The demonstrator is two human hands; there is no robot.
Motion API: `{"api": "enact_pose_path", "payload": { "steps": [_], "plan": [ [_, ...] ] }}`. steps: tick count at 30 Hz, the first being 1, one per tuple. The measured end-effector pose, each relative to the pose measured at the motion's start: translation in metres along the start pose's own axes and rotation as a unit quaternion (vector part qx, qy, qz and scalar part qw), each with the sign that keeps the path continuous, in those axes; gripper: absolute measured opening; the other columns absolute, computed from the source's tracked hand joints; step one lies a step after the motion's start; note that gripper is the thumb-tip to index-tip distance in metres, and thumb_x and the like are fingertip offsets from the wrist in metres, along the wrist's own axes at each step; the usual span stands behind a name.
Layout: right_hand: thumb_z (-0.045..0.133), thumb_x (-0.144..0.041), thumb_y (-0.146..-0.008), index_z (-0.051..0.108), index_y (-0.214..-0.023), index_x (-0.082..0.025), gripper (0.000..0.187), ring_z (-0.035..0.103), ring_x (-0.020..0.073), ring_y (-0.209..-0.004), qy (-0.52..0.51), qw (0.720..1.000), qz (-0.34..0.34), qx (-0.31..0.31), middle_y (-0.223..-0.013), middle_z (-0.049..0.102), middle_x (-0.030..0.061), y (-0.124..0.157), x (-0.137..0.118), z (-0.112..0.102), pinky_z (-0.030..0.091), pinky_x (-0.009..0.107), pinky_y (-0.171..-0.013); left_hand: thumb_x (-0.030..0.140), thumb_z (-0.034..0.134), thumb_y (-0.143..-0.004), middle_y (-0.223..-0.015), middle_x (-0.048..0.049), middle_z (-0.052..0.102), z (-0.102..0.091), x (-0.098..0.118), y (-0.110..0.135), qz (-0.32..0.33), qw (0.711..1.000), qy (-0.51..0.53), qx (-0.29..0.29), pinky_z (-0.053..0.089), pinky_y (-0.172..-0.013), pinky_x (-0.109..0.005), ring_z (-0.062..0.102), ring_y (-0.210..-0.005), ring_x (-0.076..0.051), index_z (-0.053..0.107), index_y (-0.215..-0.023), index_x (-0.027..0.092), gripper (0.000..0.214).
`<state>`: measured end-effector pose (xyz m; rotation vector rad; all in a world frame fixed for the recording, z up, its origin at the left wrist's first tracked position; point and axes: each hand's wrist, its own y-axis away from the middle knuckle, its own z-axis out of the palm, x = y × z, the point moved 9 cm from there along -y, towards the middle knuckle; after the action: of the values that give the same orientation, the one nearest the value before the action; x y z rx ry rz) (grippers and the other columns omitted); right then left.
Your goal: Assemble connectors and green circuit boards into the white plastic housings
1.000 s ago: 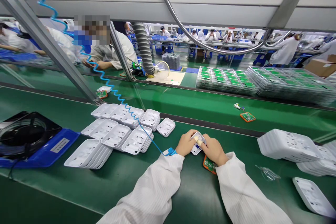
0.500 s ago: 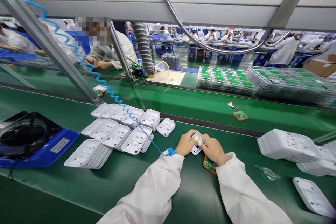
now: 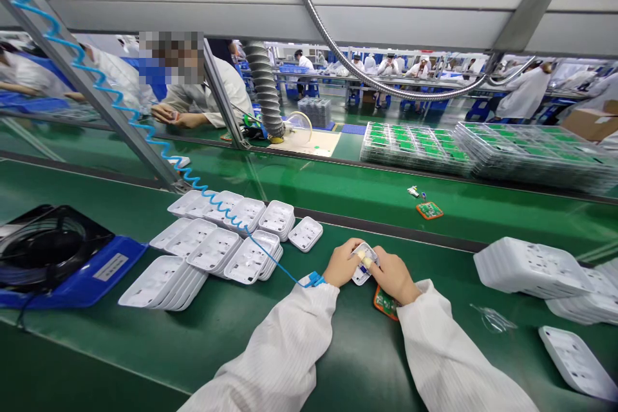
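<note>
Between my two hands is a white plastic housing [image 3: 361, 275], tilted, with its inner side toward me. My left hand [image 3: 342, 262] grips its left edge, thumb on the inside. My right hand [image 3: 393, 275] is closed on the right side, its thumb pressing inside; pale covers sit on the thumb tips. Fingers behind the housing are hidden. A circuit board with an orange rim [image 3: 385, 304] lies partly under my right hand. A blue wrist strap [image 3: 313, 279] is around my left wrist. One single white housing [image 3: 306, 234] lies left of my hands.
Stacked white housings [image 3: 212, 248] stand to the left, others [image 3: 531, 267] to the right. A black fan with a blue base [image 3: 111, 270] is far left. A clear plastic piece [image 3: 495, 320] lies right. Trays of green boards [image 3: 415, 145] stand beyond the belt [image 3: 313, 183]. A co-worker [image 3: 212, 90] sits opposite.
The board and small white part on the belt have shifted left. The coiled blue cord has swung left and down. My hands stay nearly still on the housing.
</note>
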<state>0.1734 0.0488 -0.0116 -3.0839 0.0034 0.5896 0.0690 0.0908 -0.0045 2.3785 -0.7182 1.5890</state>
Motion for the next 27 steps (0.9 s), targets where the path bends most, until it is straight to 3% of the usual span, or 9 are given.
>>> {"api": "enact_pose_path", "payload": {
  "steps": [20, 24, 27],
  "plan": [
    [0.037, -0.039, -0.088, 0.046, -0.087, -0.020, 0.021, 0.055, 0.0154, -0.065, -0.021, 1.000, -0.003, 0.008, -0.074, 0.062, 0.0026, 0.001, 0.001, 0.000, 0.023, 0.024, -0.056, 0.024, 0.045, -0.079, -0.095, -0.0012, 0.065, 0.000, 0.000, 0.000, 0.000, 1.000, 0.011, 0.003, 0.044, -0.077, -0.025, 0.058, -0.085, -0.015, 0.058, -0.101, 0.019, 0.027],
    [0.039, -0.036, -0.086, 0.049, -0.085, -0.020, 0.020, 0.054, 0.0139, -0.065, -0.107, 0.994, -0.018, -0.016, -0.073, 0.061, 0.0006, -0.004, 0.004, 0.001, 0.029, 0.023, -0.058, 0.031, 0.041, -0.083, -0.094, -0.0017, 0.064, -0.002, -0.002, 0.002, -0.005, 0.999, 0.031, 0.014, 0.044, -0.074, -0.025, 0.058, -0.082, -0.015, 0.057, -0.105, 0.019, 0.030],
    [0.043, -0.040, -0.083, 0.053, -0.078, -0.019, 0.024, 0.053, 0.0137, -0.065, -0.232, 0.972, -0.026, -0.034, -0.070, 0.059, -0.0004, -0.013, 0.020, -0.002, 0.036, 0.025, -0.061, 0.034, 0.035, -0.086, -0.092, -0.0026, 0.063, -0.006, -0.007, 0.002, -0.016, 0.998, 0.047, 0.043, 0.045, -0.071, -0.026, 0.057, -0.075, -0.013, 0.056, -0.107, 0.019, 0.033]
  ]
}}
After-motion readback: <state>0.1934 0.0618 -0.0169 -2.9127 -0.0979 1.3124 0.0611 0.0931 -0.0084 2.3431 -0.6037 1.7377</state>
